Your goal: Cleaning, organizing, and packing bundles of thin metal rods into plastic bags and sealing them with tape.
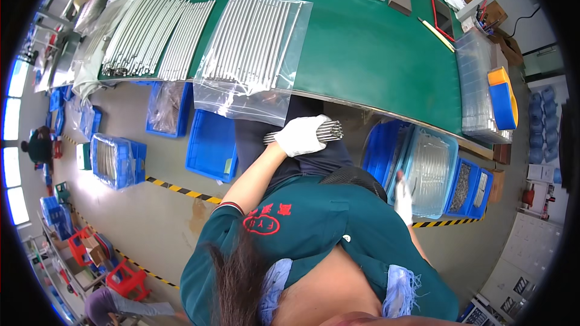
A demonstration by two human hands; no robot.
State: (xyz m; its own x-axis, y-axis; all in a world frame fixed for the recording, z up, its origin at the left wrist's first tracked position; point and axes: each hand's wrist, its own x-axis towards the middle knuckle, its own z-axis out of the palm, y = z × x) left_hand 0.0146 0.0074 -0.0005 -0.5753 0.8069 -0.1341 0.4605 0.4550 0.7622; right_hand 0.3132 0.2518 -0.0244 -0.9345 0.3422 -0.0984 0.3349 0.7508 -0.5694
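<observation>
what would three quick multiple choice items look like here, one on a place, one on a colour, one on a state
1. Where does the clear bag of metal rods lie?
A. on the green table, its open end hanging over the near edge
B. in a blue bin
C. on the floor

2. What colour is the glove on the left hand?
A. blue
B. white
C. black

3. What is the left hand doing?
A. resting flat on the table
B. hanging with nothing in it
C. closed around a bundle of thin metal rods

Answers: 1 A, the bag spans the table and droops past its edge; 2 B, the glove is white; 3 C, rod ends stick out on both sides of the fist.
</observation>
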